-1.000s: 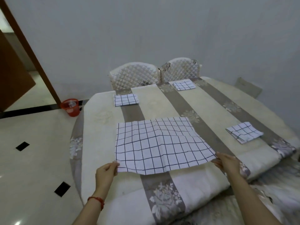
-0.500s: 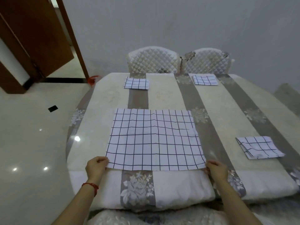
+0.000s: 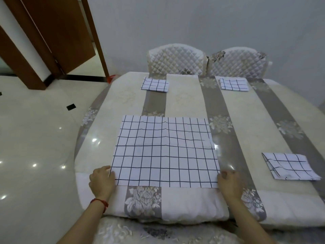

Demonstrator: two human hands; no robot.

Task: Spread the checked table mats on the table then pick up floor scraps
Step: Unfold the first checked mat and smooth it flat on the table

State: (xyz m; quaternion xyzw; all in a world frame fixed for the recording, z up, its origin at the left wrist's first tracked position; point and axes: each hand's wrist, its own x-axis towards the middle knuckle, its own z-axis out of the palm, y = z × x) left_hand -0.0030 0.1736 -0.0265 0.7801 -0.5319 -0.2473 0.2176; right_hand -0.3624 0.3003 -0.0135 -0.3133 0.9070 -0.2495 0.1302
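A white checked mat [image 3: 165,150] with black grid lines lies unfolded and flat on the near side of the round table [image 3: 246,120]. My left hand [image 3: 101,182] pinches its near-left corner, with the thumb on the cloth. At the near-right corner my right hand [image 3: 228,184] holds the edge with curled fingers. Three more checked mats lie folded: one at the far left [image 3: 154,84], one at the far right [image 3: 233,84], and one to the right [image 3: 290,166]. I see no scraps on the visible floor.
Two quilted chairs [image 3: 175,59] [image 3: 237,61] stand against the wall behind the table. A floral chair back [image 3: 158,231] sits just below my arms. A brown door [image 3: 52,32] stands open at the left, above glossy floor tiles [image 3: 35,138]. A bit of red bin [image 3: 110,78] shows past the table edge.
The mat has gone from skewed and partly lifted to flat and square with the table's near edge. Both hands stayed on its near corners as the view swung left.
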